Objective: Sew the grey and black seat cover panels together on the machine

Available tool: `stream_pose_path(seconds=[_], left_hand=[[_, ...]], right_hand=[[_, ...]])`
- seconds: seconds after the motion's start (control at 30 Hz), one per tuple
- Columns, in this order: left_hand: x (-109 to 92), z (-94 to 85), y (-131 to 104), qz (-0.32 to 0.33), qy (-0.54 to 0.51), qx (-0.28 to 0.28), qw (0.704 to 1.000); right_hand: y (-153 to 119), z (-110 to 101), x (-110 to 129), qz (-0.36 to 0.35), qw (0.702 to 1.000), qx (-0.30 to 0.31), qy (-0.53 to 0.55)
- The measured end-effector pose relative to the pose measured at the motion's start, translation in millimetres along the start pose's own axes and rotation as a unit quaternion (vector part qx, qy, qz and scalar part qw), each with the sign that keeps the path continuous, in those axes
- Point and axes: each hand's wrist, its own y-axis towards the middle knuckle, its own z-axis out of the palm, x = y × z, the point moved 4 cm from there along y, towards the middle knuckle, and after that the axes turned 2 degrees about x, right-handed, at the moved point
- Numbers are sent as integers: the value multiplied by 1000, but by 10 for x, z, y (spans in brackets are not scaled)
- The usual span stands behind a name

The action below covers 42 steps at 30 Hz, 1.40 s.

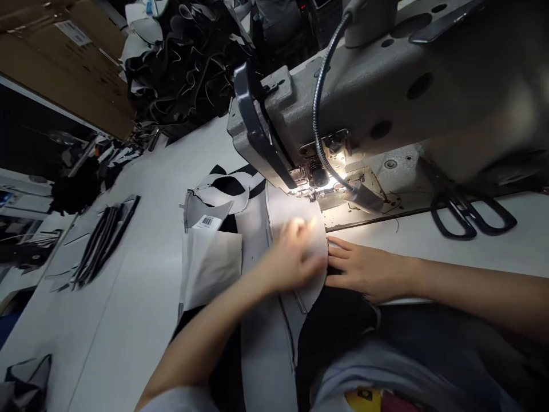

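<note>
My left hand (291,254) lies flat on a grey mesh fabric piece (288,213), its fingers pointing toward the presser foot (309,191) of a grey sewing machine (386,86). To the right, my right hand (364,269) presses on the same piece's right edge at the table's front. The fabric runs from under the needle area down off the table toward my lap. A lamp on the machine lights the needle plate.
Black scissors (469,214) lie on the table at right. Grey and black cut pieces with a barcode label (208,222) sit left of the fabric. Black strips (103,240) lie further left. A heap of black material (184,57) and cardboard boxes (64,51) are at the back.
</note>
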Motion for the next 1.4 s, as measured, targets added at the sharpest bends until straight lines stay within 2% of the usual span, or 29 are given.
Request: stream_pose_path(seconds=[0.07,0.1,0.17,0.3,0.4,0.57,0.67,0.93,1.07,1.17,1.3,1.4], left_hand=[[-75,291,-321,-26,49,86,995],[-67,386,-422,-46,66,106,991],[7,462,-498,-74,79,113,988],[159,338,-415,-48,-6,110,993],[134,235,-356,-56,-54,110,991],[-79,352,-259,-121,89,140,979],[-130,395,-189,-130,118,135,975],[34,284,146,-129,142,80,978],[117,225,313,-139,142,29,980],[130,207,246,-110,143,12,983],[133,274,-30,-29,182,62,981],[185,292,-150,3,178,65,982]], right_hand=[[39,36,69,-14,999,-39,-33],[78,53,97,-9,996,-69,-59],[160,82,148,3,987,-114,-109],[208,76,213,-10,983,-130,-126],[129,51,197,15,986,-125,-107],[7,37,211,31,978,-138,-154],[-19,-9,194,45,973,-141,-180],[-46,-38,-71,129,971,-121,-162],[-5,-52,-224,163,967,-121,-156],[-12,-100,-283,131,975,-106,-143],[-52,-106,-272,55,993,-27,-101],[-41,-106,-224,30,990,-41,-130]])
